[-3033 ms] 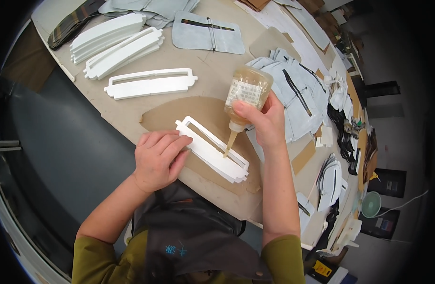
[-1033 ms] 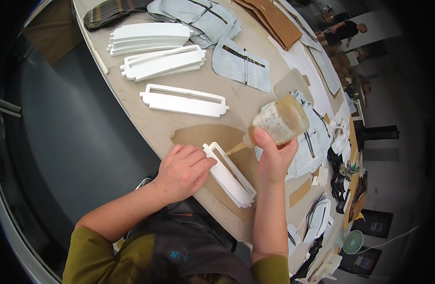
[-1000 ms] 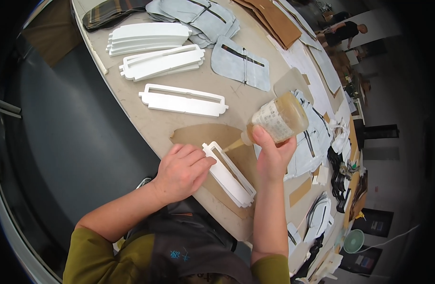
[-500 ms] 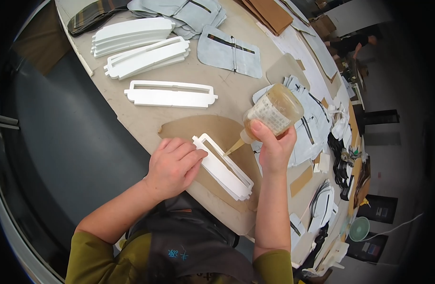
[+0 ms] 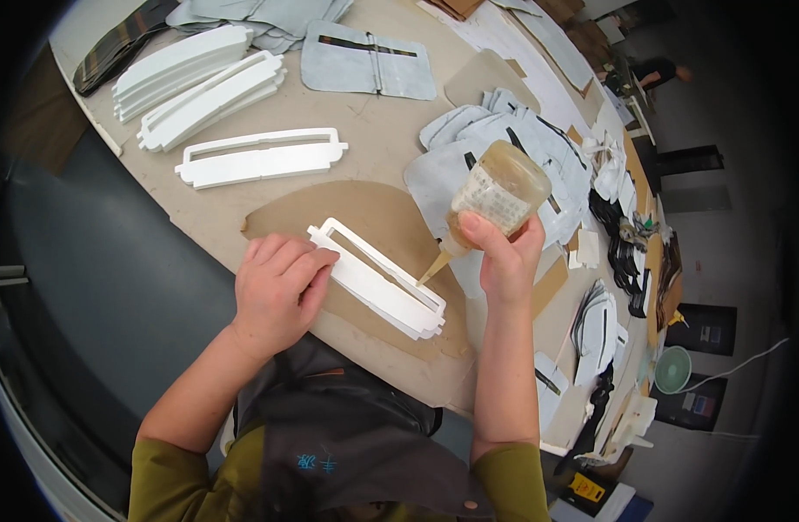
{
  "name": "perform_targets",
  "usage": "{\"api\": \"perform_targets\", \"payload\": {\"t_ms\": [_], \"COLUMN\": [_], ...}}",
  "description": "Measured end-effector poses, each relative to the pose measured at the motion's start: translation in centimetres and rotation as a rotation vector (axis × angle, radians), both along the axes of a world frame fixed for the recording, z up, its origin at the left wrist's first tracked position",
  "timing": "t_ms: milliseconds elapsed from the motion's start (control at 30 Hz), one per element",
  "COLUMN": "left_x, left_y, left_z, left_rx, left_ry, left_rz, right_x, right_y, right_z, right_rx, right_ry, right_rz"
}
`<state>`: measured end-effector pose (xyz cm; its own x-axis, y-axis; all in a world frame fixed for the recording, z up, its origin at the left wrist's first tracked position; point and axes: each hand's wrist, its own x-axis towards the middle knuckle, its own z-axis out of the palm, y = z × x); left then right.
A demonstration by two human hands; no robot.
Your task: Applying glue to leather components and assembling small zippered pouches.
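My right hand (image 5: 506, 252) grips a cloudy glue bottle (image 5: 502, 187), tilted with its yellowish nozzle pointing down to the left. The nozzle tip meets, or hovers just over, the thin far bar of a white slotted frame piece (image 5: 377, 291), close to its right end. With bent fingers my left hand (image 5: 282, 283) holds the left end of that piece; its fingertips are partly hidden. Beneath the piece lies a brown curved sheet (image 5: 356, 204). Farther off rests another white slotted piece (image 5: 264, 161) of the same shape.
White pieces are stacked (image 5: 186, 70) at the far left beside dark striped cloth (image 5: 121, 43). Grey pouch-like panels with black strips (image 5: 369, 61) lie at the back, and more (image 5: 451, 170) sit right behind the bottle. Black straps (image 5: 612, 235) hang along the right. Another person (image 5: 656, 71) is in the distance.
The nozzle tip has travelled along the frame's thin bar from about its middle toward the right end. My left hand stays on the left end. The whole view has shifted somewhat.
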<state>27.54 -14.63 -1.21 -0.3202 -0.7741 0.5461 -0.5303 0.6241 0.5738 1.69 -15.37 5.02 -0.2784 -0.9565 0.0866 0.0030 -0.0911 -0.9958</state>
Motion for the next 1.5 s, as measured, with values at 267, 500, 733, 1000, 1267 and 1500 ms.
{"api": "perform_targets", "payload": {"t_ms": [267, 500, 733, 1000, 1267, 1500], "left_x": [-0.2, -0.3, -0.4, 0.5, 0.9, 0.8], "left_y": [0.0, 0.1, -0.1, -0.1, 0.1, 0.0], "left_z": [0.3, 0.4, 0.6, 0.2, -0.8, -0.5], "left_rx": [-0.002, -0.003, 0.011, -0.001, -0.010, 0.037], "left_ry": [-0.007, -0.016, -0.056, -0.033, 0.167, 0.123], "left_rz": [0.000, -0.016, 0.002, -0.015, -0.034, -0.015], "right_x": [-2.8, -4.8, -4.3, -5.6, 5.1, 9.2], "right_y": [2.9, 5.0, 7.5, 6.8, -0.3, -2.6], "right_z": [-0.4, -2.3, -4.4, 0.7, 1.5, 0.4], "right_rx": [0.029, -0.021, -0.009, -0.008, -0.101, -0.036], "right_ry": [0.018, -0.142, -0.193, -1.133, -0.092, -0.092], "right_rz": [-0.093, -0.260, -0.378, -0.033, 0.050, 0.138]}}
